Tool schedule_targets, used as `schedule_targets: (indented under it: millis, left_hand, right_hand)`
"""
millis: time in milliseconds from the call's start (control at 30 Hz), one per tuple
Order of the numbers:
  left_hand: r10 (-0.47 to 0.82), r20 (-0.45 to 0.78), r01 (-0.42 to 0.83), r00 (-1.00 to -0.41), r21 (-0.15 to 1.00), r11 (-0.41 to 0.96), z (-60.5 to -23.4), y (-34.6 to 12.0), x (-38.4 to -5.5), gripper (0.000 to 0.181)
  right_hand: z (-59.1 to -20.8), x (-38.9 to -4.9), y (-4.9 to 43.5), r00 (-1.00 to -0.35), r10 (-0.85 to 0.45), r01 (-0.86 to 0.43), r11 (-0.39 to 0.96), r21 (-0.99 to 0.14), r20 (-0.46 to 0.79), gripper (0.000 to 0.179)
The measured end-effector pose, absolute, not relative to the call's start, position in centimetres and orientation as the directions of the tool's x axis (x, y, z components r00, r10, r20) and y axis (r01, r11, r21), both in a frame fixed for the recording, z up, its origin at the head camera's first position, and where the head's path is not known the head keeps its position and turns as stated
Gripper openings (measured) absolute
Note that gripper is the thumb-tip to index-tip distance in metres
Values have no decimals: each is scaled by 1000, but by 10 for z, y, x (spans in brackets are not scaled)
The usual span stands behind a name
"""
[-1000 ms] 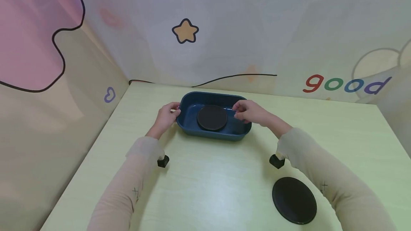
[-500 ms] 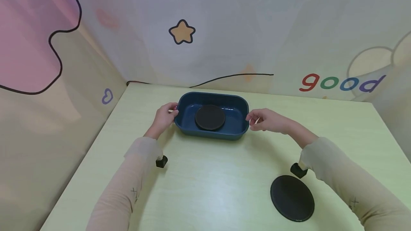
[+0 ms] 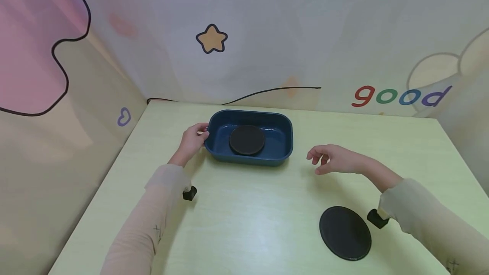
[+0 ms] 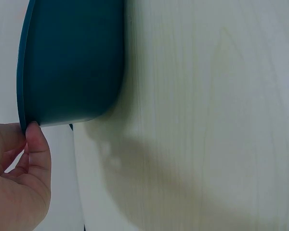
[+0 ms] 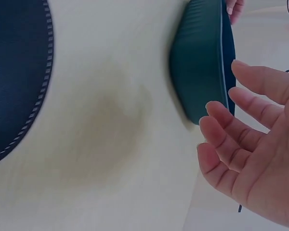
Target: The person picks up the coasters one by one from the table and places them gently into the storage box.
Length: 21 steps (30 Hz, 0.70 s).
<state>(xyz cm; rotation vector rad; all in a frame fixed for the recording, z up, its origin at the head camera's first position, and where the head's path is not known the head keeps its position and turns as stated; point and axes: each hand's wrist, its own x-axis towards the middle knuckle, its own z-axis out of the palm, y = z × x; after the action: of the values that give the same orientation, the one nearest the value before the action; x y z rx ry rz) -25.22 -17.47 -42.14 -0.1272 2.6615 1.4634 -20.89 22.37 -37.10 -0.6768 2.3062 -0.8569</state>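
My left hand pinches the left end rim of a dark blue rectangular basin with rounded corners. In the left wrist view, thumb and fingers meet at the basin's rim. A round black coaster lies inside on the basin floor, left of its middle. My right hand hovers over the table to the right of the basin, fingers loosely bent and holding nothing. A second black coaster lies on the table nearer to me; its stitched edge shows in the right wrist view.
The pale wooden table reaches back to a printed cloth wall with a star and the word "good". Another cloth wall borders the left side. Black wrist mounts hang below both sleeves.
My right hand has drawn back from over the basin, moving right and toward me, away from the coaster inside. The left hand stays at the rim. The whole view shifts slightly.
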Motion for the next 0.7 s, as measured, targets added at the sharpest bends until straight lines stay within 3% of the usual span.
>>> schedule_targets:
  millis: [433,700]
  left_hand:
    - [-24,-125,-118,-992,826,552,-419,-174,-252,35]
    - [-28,-132,-126,-991,828,547,-418,-173,-251,36]
  right_hand:
    - [-383,-176,246,-714,-591,-274,729,-627,-375,38]
    - [-396,-158,256,-706,-593,-261,726,-637,-387,35]
